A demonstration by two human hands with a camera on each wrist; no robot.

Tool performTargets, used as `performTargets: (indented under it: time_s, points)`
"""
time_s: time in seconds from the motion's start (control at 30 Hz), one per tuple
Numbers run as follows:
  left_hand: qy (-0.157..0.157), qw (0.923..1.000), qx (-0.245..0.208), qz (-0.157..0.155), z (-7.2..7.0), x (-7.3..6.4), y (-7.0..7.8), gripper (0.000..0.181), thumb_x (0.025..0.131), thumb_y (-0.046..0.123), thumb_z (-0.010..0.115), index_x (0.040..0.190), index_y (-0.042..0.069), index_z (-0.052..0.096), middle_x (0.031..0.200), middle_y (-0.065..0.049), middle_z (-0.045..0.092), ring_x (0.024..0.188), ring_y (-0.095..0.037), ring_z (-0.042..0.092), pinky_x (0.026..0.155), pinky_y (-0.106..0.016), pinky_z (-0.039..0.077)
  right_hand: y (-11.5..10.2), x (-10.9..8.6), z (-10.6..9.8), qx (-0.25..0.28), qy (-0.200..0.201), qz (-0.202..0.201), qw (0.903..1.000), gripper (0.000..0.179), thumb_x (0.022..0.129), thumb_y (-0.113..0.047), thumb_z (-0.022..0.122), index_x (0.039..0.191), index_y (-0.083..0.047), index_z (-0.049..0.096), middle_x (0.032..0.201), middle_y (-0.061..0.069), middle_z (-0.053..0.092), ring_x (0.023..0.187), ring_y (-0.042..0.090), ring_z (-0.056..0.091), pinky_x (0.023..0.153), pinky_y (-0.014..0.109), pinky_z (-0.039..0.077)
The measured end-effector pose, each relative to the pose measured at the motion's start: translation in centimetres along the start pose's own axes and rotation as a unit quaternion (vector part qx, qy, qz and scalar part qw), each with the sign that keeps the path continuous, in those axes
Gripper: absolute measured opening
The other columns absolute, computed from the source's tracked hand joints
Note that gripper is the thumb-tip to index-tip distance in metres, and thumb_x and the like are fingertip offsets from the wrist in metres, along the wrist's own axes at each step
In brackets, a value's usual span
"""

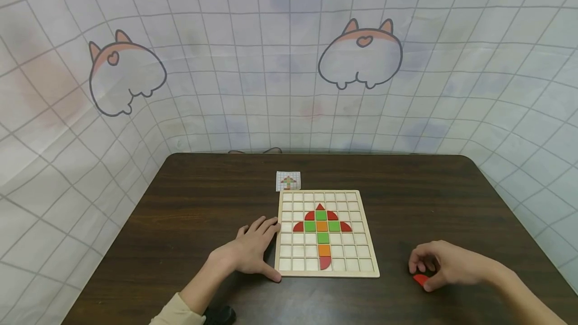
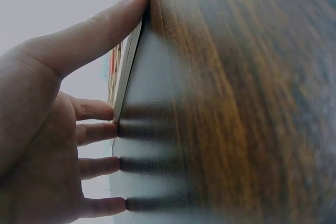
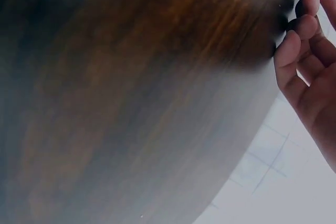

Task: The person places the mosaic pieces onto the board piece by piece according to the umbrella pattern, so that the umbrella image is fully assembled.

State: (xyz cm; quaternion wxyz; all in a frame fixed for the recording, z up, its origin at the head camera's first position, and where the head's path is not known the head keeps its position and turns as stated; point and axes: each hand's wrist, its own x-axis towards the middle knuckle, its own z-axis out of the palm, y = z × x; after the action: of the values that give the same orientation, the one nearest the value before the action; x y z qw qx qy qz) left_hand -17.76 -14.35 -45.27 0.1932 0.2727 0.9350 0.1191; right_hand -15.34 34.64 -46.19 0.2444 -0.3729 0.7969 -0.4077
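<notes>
A wooden grid board (image 1: 289, 264) lies on the table, with red, green and orange pieces set in its cells in an arrow-like shape. My left hand (image 1: 253, 246) rests at the board's left side, fingers spread and fairly straight, thumb at the near left corner. The left wrist view shows the thumb (image 2: 100, 38) touching the board's edge and the fingertips down by the table. Right of the board, my right hand (image 1: 456, 265) pinches a red piece with a curved edge (image 1: 421, 279) low over the table. Only a bit of that piece shows in the right wrist view.
A small printed card (image 1: 288, 181) with a similar coloured pattern lies behind the board's far left corner. The dark wooden table (image 1: 217, 184) meets a grid-patterned cloth (image 1: 289, 89) at its back and sides. A black object (image 1: 221, 315) sits near the left sleeve.
</notes>
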Motion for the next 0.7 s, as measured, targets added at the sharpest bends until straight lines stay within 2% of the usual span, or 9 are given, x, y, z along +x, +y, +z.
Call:
performTargets:
  time_s: [0.27, 0.53, 0.7]
  points:
    - [0.001, 1.0000, 0.001, 0.000, -0.02, -0.01, 0.08, 0.114, 0.077, 0.069, 0.080, 0.162, 0.012, 0.030, 0.168, -0.010, 0.019, 0.154, -0.039, 0.014, 0.111, -0.069, 0.023, 0.37, -0.02, 0.26, -0.041, 0.013, -0.012, 0.9990, 0.023, 0.086, -0.017, 0.084, 0.103, -0.020, 0.068, 0.088, -0.004, 0.060, 0.074, 0.016, 0.057, 0.060, 0.024, 0.047]
    - [0.001, 1.0000, 0.002, 0.000, -0.06, 0.04, 0.07, 0.114, 0.077, 0.069, 0.080, 0.162, 0.011, 0.030, 0.168, -0.010, 0.019, 0.154, -0.039, 0.014, 0.111, -0.069, 0.024, 0.40, 0.39, 0.66, -0.064, 0.043, 0.003, 0.9970, 0.020, 0.089, -0.022, 0.082, 0.099, -0.021, 0.065, 0.084, -0.007, 0.058, 0.068, 0.000, 0.049, 0.056, 0.023, 0.044]
    - [0.001, 1.0000, 0.001, 0.000, 0.02, 0.08, 0.01, 0.114, 0.077, 0.069, 0.080, 0.162, 0.011, 0.030, 0.168, -0.010, 0.019, 0.154, -0.039, 0.014, 0.111, -0.069, 0.024, 0.19, 0.88, 0.95, -0.086, 0.061, 0.010, 0.9944, 0.016, 0.095, -0.024, 0.077, 0.096, -0.019, 0.062, 0.076, -0.013, 0.054, 0.064, -0.003, 0.046, 0.054, 0.023, 0.042]
